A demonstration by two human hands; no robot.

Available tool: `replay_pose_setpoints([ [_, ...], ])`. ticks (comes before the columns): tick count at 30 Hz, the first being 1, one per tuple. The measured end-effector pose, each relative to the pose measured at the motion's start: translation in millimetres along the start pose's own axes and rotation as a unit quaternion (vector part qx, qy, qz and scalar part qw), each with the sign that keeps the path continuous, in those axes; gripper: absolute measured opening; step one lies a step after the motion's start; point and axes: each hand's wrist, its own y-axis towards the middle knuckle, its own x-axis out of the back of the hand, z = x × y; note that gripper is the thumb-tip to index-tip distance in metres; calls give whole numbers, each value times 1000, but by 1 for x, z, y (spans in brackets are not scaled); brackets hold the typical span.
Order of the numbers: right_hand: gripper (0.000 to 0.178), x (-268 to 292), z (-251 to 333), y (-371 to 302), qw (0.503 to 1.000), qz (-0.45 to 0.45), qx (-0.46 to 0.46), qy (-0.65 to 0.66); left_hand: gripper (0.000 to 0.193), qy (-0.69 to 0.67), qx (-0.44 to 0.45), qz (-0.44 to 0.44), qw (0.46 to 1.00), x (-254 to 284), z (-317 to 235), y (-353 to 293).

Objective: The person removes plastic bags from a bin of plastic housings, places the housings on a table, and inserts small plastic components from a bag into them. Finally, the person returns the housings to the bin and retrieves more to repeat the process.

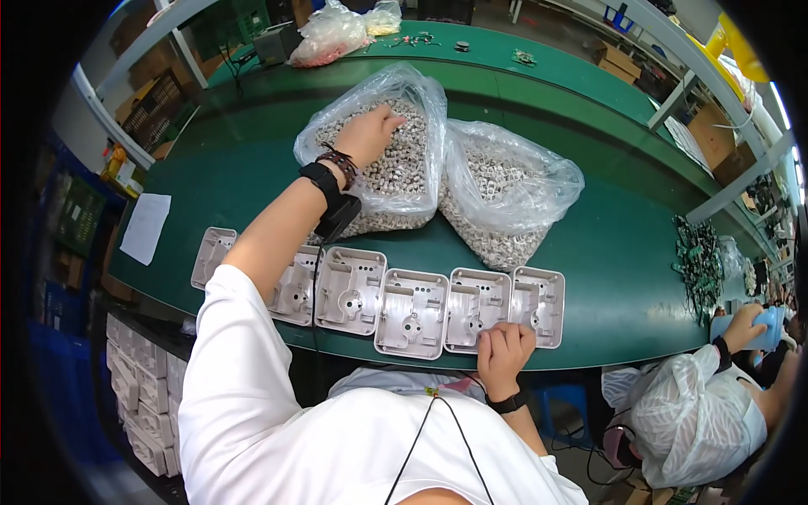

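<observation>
My left hand (370, 138) reaches into an open clear plastic bag (418, 84) filled with small metallic parts (391, 172). Its fingers are closed at the surface of the pile, and what they pinch, if anything, is hidden. My right hand (505, 352) is curled closed at the near edge of a light grey housing (478, 296), close to its small round boss. Whatever those fingers hold is too small to make out. Several similar open grey housings (411, 316) stand in a row along the near table edge, hollow side up.
A second plastic bag (513, 189) of small parts leans beside the first. White paper (146, 227) lies at the left, and dark green circuit boards (699, 265) are heaped at the right. Stacked housings (143, 396) stand lower left. A co-worker (699, 412) sits at right, holding a blue cup-like container (768, 330).
</observation>
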Motion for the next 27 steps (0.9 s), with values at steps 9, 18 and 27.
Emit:
replay_pose_setpoints([
  [9, 20, 54, 18, 41, 991, 48, -49, 111, 29, -840, 287, 99, 450, 55, -122, -85],
  [18, 39, 16, 76, 126, 960, 71, 142, 229, 28, -740, 431, 88, 509, 40, -157, -158],
  [27, 37, -20, 63, 108, 944, 44, 85, 317, 25, -826, 386, 140, 387, 21, -113, -165],
])
